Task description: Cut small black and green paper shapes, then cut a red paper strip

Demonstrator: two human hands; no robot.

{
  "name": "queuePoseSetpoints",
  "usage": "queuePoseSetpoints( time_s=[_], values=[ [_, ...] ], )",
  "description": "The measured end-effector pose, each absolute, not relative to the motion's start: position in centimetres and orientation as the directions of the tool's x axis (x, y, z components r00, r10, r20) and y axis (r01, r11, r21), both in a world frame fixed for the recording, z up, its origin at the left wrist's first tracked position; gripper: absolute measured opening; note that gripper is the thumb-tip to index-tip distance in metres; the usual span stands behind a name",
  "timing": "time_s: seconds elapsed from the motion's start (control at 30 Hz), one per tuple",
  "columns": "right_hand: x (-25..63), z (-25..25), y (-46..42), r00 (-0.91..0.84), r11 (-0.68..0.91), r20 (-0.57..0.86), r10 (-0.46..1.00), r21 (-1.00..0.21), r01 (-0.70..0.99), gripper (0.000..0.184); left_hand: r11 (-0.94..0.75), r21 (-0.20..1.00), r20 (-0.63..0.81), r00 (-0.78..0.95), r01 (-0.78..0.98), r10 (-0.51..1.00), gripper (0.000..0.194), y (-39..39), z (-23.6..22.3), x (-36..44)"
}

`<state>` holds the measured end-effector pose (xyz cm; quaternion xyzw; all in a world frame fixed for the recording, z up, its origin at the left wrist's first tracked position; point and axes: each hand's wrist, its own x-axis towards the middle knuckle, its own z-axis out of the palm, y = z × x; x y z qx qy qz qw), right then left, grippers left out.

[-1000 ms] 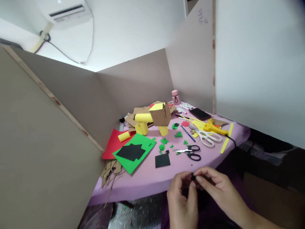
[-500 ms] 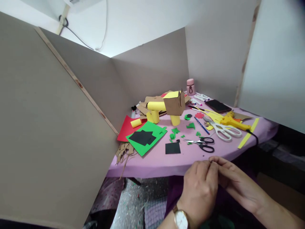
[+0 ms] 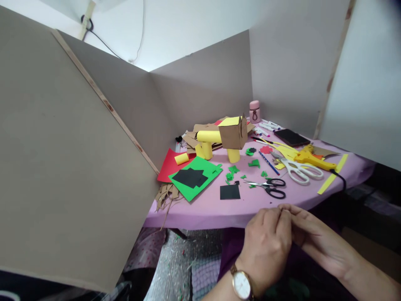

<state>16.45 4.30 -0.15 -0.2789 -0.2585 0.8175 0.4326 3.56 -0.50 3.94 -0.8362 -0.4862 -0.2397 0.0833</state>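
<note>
Left hand (image 3: 267,242): fingers curled, tips meeting the right's; cannot tell what they hold.
Right hand (image 3: 322,242): fingers bent inward, nearly closed; hold likewise hidden.
Black scissors (image 3: 266,185): near, beyond both hands, lying crosswise, handles nearest.
Black square (image 3: 230,192): left of scissors.
Tabletop (image 3: 194,216): purple, scrap-strewn.
Room: grey panels (image 3: 203,83) around.
</note>
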Motion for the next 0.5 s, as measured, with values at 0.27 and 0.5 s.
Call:
queuePoseSetpoints(
  time_s=[0.27,0.5],
  values=[
    [16.5,-0.34,4.34,-0.477,-0.507,-0.241,0.846,-0.642,-0.575,0.024,-0.513,0.098,0.459,0.419,0.853,0.784,0.025,-0.58,3.97,3.6],
    [16.65,-0.6,4.22,-0.5,-0.528,-0.241,0.832,-0.624,-0.576,0.022,-0.523,0.096,0.461,0.428,0.847,0.778,0.026,-0.65,3.85,3.64]
  ],
)
